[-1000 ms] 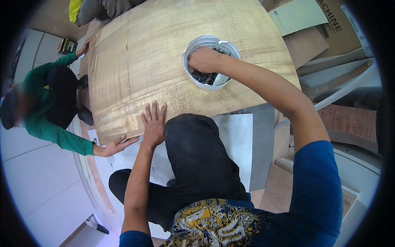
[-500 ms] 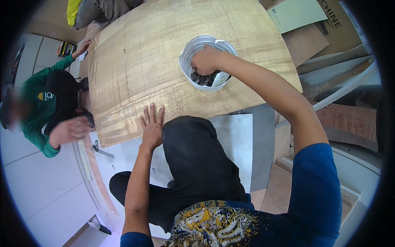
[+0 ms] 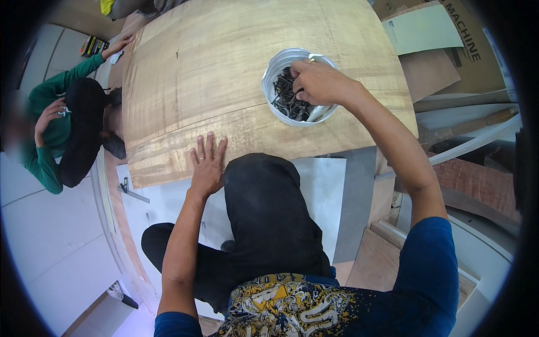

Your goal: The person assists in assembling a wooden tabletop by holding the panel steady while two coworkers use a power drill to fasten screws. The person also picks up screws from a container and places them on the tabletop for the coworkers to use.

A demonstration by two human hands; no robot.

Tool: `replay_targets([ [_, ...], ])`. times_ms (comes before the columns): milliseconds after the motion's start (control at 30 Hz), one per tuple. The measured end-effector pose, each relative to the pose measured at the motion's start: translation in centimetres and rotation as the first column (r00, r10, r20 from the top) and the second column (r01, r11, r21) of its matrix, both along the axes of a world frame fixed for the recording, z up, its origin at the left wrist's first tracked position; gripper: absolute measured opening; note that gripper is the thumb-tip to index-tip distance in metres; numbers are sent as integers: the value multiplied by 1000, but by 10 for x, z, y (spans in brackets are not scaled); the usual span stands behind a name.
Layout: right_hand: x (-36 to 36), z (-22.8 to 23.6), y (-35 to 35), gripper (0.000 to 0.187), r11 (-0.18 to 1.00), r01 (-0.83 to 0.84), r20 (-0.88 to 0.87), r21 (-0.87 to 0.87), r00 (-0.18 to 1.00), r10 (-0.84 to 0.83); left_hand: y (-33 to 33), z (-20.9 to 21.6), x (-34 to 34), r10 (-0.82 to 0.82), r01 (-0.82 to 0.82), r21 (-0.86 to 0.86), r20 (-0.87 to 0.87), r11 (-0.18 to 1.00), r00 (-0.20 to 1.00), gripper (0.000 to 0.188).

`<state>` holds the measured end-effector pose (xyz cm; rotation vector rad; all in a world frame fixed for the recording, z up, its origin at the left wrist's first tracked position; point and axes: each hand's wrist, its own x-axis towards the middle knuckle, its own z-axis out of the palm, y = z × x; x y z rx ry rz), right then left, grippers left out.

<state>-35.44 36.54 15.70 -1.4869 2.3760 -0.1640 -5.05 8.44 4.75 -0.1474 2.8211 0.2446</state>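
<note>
My left hand (image 3: 207, 170) lies flat at the near edge of a large plywood sheet (image 3: 213, 73), its fingers spread and nothing in them. At the right part of the sheet stands a white plastic tub (image 3: 277, 63) with an uneven, cut-looking rim. Many thin dark pieces, which look like screws or nails (image 3: 288, 102), fill its bottom. Over these reaches my right hand (image 3: 323, 82), fingers bent and drawn together inside the tub. What those fingertips pinch, if anything, is too small to make out.
A person in green sleeves (image 3: 42, 121) sits at the left, one hand on the sheet's far-left corner. Another person's leg shows at the top left. A metal square-like tool (image 3: 135, 194) lies near the left corner. Boards and a cardboard box (image 3: 474, 62) stand at the right.
My right hand has lifted a little and shifted within the tub, showing more dark pieces. My left hand stays flat. The person in green has drawn one hand back toward their body.
</note>
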Motion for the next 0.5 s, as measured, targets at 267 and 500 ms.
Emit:
replay_targets([
  [267,-4,-26,-29,25,996,-57,-88,74,994,63,-1,-9,2,-9,9,-23,-28,1000,1000,93],
  [500,-9,-8,-34,28,974,-90,181,207,982,52,-1,-5,4,27,-27,0,-13,1000,1000,94],
])
